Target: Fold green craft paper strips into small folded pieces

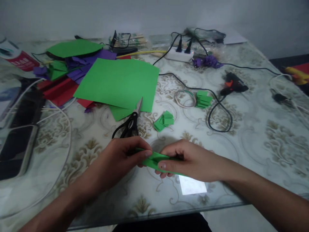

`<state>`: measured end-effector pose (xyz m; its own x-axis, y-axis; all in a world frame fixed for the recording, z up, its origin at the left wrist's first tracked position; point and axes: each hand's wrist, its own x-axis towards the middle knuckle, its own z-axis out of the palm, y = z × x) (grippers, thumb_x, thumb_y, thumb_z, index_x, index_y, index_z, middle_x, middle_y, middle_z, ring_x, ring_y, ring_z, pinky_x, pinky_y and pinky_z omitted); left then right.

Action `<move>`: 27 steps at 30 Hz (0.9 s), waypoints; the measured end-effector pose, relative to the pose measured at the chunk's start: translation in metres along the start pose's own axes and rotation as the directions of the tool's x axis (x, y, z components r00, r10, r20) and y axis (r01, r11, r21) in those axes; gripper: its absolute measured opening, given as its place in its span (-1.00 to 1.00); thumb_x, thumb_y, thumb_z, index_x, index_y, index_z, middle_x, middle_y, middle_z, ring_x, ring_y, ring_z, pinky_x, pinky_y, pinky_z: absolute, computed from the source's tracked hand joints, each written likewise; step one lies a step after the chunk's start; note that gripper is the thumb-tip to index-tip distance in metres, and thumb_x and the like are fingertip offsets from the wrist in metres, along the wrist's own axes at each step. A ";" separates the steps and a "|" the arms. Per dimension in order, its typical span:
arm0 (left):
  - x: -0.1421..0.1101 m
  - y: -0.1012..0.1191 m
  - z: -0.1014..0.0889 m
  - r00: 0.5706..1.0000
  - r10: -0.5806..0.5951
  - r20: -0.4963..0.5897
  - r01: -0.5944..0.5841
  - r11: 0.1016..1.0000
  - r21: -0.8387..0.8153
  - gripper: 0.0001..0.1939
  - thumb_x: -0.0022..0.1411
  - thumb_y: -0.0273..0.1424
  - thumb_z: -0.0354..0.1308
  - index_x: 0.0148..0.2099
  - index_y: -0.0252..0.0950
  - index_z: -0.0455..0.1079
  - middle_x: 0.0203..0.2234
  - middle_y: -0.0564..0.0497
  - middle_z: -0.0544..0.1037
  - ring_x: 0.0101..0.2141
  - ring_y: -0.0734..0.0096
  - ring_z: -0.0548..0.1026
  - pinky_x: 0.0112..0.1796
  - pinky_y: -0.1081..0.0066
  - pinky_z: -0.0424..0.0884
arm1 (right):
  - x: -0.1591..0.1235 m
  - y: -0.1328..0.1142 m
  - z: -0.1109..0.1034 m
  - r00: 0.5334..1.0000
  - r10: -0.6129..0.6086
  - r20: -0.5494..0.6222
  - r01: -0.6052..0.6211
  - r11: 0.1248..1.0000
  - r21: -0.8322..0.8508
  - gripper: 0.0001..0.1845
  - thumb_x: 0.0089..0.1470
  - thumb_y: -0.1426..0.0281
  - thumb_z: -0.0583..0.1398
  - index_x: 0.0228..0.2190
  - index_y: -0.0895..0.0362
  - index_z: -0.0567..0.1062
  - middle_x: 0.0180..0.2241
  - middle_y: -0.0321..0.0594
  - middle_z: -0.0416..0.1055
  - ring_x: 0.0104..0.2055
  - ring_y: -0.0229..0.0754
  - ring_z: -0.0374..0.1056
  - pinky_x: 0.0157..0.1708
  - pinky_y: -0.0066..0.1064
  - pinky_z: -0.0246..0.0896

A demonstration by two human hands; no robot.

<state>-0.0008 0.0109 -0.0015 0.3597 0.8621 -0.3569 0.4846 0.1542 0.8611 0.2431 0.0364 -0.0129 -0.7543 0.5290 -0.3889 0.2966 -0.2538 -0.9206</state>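
Note:
A narrow folded strip of green paper (154, 158) stretches between my two hands, just above the table near its front edge. My left hand (126, 158) pinches the strip's left end between thumb and fingers. Around the right part of it, my right hand (185, 159) is closed, its thumb lying on top and fingertips showing below. Part of the strip is hidden inside the hands. Beyond my left hand lie black-handled scissors (131, 124), blades partly over a large green sheet (118, 82). Small folded green pieces (164, 120) rest ahead of my hands.
A tape roll (185, 98) sits beside more folded green pieces (203, 99). A black glue gun (233, 84) lies at the right, its cable looping toward a white power strip (180, 54). At the left are red paper (59, 90), purple paper (82, 66) and a phone (16, 151).

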 end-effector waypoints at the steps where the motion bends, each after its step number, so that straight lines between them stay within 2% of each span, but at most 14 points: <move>1: 0.000 0.000 0.001 1.000 0.000 0.003 0.000 1.000 0.007 -0.81 0.38 -0.24 0.21 -0.22 -0.20 0.57 -0.49 0.12 0.58 -0.44 0.44 0.50 -0.40 0.50 0.35 | 0.000 0.001 0.001 1.000 0.006 0.013 -0.006 1.000 -0.008 -0.57 0.24 0.06 0.29 -0.25 0.20 0.68 -0.35 -0.16 0.64 -0.36 -0.21 0.50 -0.39 -0.45 0.33; 3: -0.001 0.000 0.003 1.000 0.004 0.001 -0.004 1.000 0.029 -0.82 0.38 -0.26 0.21 -0.22 -0.19 0.58 -0.48 0.12 0.59 -0.43 0.44 0.50 -0.40 0.50 0.35 | 0.000 0.003 0.002 0.999 0.030 0.036 -0.030 0.999 -0.016 -0.57 0.25 0.06 0.28 -0.24 0.19 0.68 -0.31 -0.14 0.66 -0.30 -0.18 0.53 -0.33 -0.43 0.37; 7: -0.002 0.001 0.004 1.000 0.019 -0.006 -0.019 0.998 0.067 -0.83 0.38 -0.26 0.20 -0.22 -0.18 0.58 -0.46 0.13 0.60 -0.42 0.43 0.51 -0.40 0.49 0.34 | 0.000 0.005 0.002 0.998 0.050 0.030 -0.050 0.999 -0.020 -0.59 0.27 0.08 0.27 -0.25 0.18 0.68 -0.30 -0.14 0.68 -0.31 -0.19 0.56 -0.33 -0.44 0.39; 14: 0.000 0.004 0.003 1.000 0.003 0.024 -0.004 0.999 0.036 -0.82 0.39 -0.27 0.18 -0.23 -0.19 0.57 -0.49 0.13 0.58 -0.44 0.45 0.51 -0.40 0.50 0.35 | 0.000 0.004 0.001 0.997 0.069 0.044 -0.071 0.996 0.057 -0.68 0.23 0.15 0.32 -0.29 0.18 0.67 -0.26 -0.11 0.69 -0.21 -0.11 0.61 -0.24 -0.39 0.44; 20: 0.000 0.001 -0.006 1.000 0.013 0.026 -0.012 1.000 -0.023 -0.80 0.39 -0.25 0.20 -0.25 -0.21 0.56 -0.47 0.11 0.58 -0.42 0.45 0.50 -0.40 0.51 0.34 | 0.001 0.007 0.003 0.994 0.107 -0.003 -0.107 0.993 0.058 -0.61 0.23 0.09 0.29 -0.31 0.20 0.64 -0.31 -0.09 0.67 -0.33 -0.16 0.55 -0.36 -0.40 0.38; 27: 0.003 -0.004 -0.007 1.000 0.000 0.002 0.001 1.000 -0.024 -0.82 0.38 -0.26 0.20 -0.21 -0.22 0.56 -0.46 0.11 0.56 -0.42 0.45 0.49 -0.39 0.50 0.34 | 0.002 0.008 0.006 0.993 0.082 -0.086 -0.088 0.994 -0.071 -0.66 0.29 0.18 0.24 -0.31 0.20 0.64 -0.37 -0.13 0.64 -0.42 -0.25 0.41 -0.47 -0.47 0.19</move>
<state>-0.0071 0.0159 -0.0038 0.3612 0.8610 -0.3580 0.4651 0.1665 0.8695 0.2403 0.0309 -0.0208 -0.6742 0.5741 -0.4647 0.4028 -0.2416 -0.8828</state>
